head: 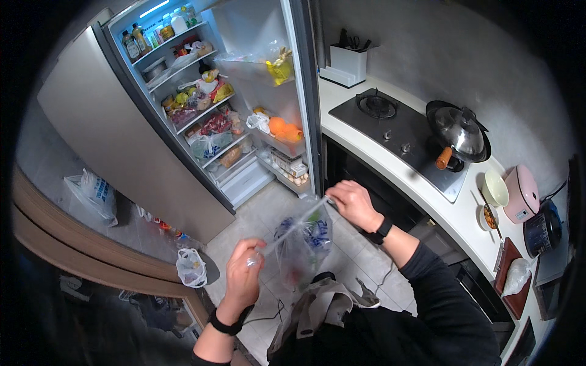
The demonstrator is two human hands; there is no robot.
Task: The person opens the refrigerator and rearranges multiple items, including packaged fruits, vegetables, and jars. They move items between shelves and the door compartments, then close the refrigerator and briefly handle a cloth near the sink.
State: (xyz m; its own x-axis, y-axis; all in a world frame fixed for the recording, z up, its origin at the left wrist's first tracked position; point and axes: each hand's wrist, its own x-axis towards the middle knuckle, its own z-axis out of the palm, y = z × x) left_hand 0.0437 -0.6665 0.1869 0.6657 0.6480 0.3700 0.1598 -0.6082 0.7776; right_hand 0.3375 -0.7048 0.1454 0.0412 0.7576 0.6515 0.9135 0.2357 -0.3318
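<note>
Between my two hands a clear plastic bag point(304, 240) with blue print is stretched by its top, hanging above the tiled floor. My left hand point(245, 270) grips one end of the twisted plastic, and my right hand point(350, 203) pinches the other end. Something green and something reddish show faintly through the bag; what they are I cannot tell. Ahead stands a refrigerator point(197, 123) with its right door point(302, 91) swung wide. Its shelves carry bottles, bagged food and packets, and the door bins hold oranges point(284, 129) and eggs point(297, 178).
On the right a white counter point(389, 155) bears a gas hob point(366, 123), a lidded wok point(458, 132), a knife block point(348, 61), a pale bowl point(494, 188) and a pink rice cooker point(522, 194). A white bag point(191, 267) lies at left. A cable point(389, 279) crosses the floor.
</note>
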